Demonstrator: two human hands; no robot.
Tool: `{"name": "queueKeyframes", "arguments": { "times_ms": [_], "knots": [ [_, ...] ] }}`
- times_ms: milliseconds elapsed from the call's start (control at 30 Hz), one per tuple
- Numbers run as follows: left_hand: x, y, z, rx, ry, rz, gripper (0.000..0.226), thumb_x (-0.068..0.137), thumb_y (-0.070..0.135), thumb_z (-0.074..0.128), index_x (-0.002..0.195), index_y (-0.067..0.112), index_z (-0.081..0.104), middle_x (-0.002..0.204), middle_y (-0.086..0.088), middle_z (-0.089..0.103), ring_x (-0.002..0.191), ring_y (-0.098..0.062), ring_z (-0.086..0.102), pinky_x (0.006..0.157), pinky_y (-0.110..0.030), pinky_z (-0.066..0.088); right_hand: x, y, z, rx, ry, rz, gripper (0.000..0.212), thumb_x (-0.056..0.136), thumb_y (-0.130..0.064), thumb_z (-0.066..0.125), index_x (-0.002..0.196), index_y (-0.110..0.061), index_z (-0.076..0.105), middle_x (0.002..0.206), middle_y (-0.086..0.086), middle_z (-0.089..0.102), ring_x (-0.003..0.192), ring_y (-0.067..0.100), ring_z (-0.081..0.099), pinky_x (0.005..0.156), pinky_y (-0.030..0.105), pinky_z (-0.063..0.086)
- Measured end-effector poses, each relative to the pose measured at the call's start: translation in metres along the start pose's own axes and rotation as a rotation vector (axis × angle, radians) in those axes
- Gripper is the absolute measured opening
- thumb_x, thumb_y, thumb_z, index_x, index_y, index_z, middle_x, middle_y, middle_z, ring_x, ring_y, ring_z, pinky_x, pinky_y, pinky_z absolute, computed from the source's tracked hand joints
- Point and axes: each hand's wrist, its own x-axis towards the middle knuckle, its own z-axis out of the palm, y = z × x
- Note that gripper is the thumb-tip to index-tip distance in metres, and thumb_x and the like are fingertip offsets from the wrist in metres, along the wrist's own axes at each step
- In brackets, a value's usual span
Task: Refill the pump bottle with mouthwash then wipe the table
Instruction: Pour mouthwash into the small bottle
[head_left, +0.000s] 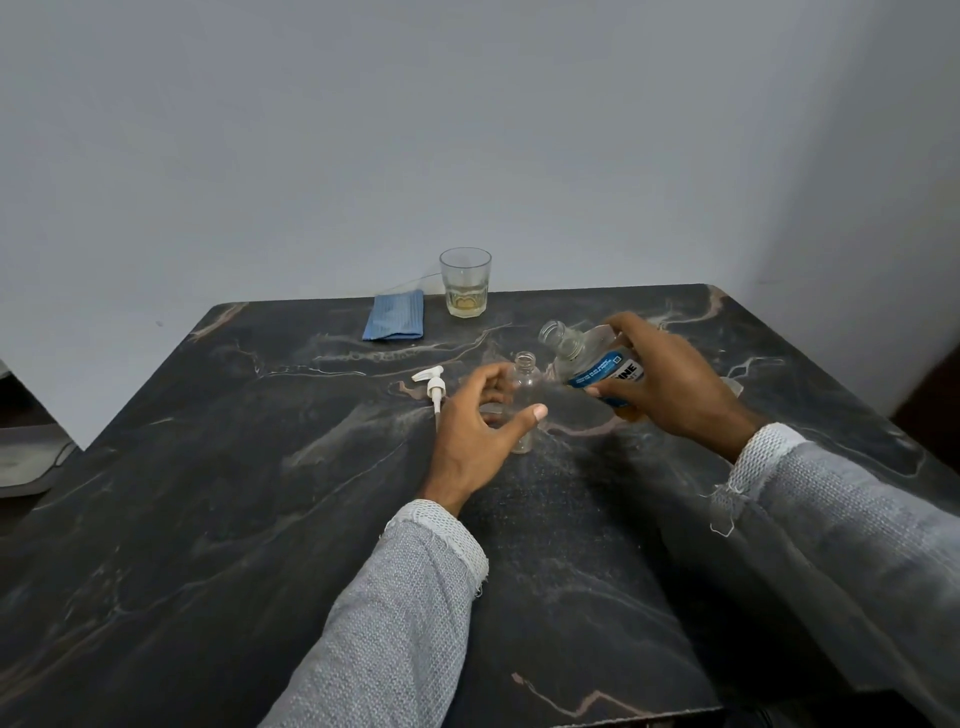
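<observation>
The left hand (470, 431) is curling its grip around the small empty pump bottle (525, 400) standing at bench (208, 519) centre, while the right hand (660, 379) is gripping the tilted, uncapped mouthwash bottle (587, 364) just beside it at two o'clock. Being light, clear plastic, the pump bottle is likely tipping easily, so steadying it low at mid-body is wise. Open bench is lying toward six o'clock; the pump head (434, 387) is resting at nine, cloth (395, 322) and glass (465, 283) at eleven and twelve.

I judge this a domestic room: a dark marble-patterned tabletop (260, 519) set against a plain painted wall (467, 130), carrying a drinking glass (465, 282) and a folded blue cloth (395, 315).
</observation>
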Motion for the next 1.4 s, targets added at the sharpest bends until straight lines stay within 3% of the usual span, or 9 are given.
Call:
{"name": "queueKeyframes", "arguments": {
  "times_ms": [333,433,733,900,1067,1400],
  "knots": [
    [0.0,0.002,0.0,0.008,0.015,0.035,0.044,0.073,0.036,0.081,0.105,0.047,0.053,0.106,0.017,0.064,0.098,0.007,0.061,0.078,-0.013,0.052,0.006,-0.008,-0.008,-0.165,0.006,-0.085,0.06,0.074,-0.03,0.08,0.123,-0.024,0.045,0.117,0.003,0.066,0.099,0.022,0.064,0.076,0.044,0.056],
    [0.0,0.001,0.0,0.005,0.02,0.042,0.045,0.073,0.035,0.081,0.109,0.042,0.055,0.105,0.016,0.065,0.097,0.007,0.061,0.076,-0.012,0.052,0.008,-0.009,-0.01,-0.212,0.002,-0.118,0.06,0.075,-0.031,0.079,0.123,-0.023,0.045,0.118,0.003,0.066,0.099,0.023,0.064,0.074,0.039,0.055],
    [0.0,0.001,-0.001,0.005,0.018,0.043,0.046,0.074,0.035,0.081,0.111,0.04,0.054,0.107,0.017,0.063,0.098,0.006,0.06,0.077,-0.011,0.051,0.009,-0.017,-0.02,-0.299,-0.008,-0.148,0.058,0.076,-0.03,0.078,0.124,-0.019,0.047,0.12,0.006,0.065,0.103,0.027,0.063,0.079,0.048,0.055],
    [0.001,-0.001,-0.001,0.0,0.009,0.036,0.048,0.075,0.032,0.08,0.115,0.035,0.054,0.109,0.014,0.062,0.102,-0.001,0.06,0.079,-0.014,0.052,0.009,-0.021,-0.023,-0.332,-0.008,-0.168,0.057,0.078,-0.029,0.077,0.125,-0.018,0.048,0.12,0.007,0.065,0.104,0.028,0.062,0.081,0.046,0.054],
    [0.001,-0.001,-0.001,-0.009,0.005,0.031,0.047,0.075,0.032,0.08,0.114,0.037,0.054,0.11,0.015,0.062,0.102,0.0,0.06,0.076,-0.009,0.05,0.009,-0.022,-0.026,-0.343,-0.02,-0.162,0.058,0.078,-0.029,0.077,0.127,-0.017,0.048,0.12,0.008,0.064,0.105,0.028,0.061,0.083,0.048,0.054],
    [0.0,0.0,-0.001,-0.013,0.006,0.038,0.047,0.076,0.032,0.08,0.116,0.034,0.054,0.109,0.016,0.062,0.102,-0.001,0.06,0.078,-0.013,0.052,0.011,-0.023,-0.03,-0.374,-0.018,-0.187,0.059,0.078,-0.028,0.077,0.128,-0.018,0.049,0.12,0.008,0.065,0.104,0.028,0.062,0.082,0.044,0.053]
  ]
}}
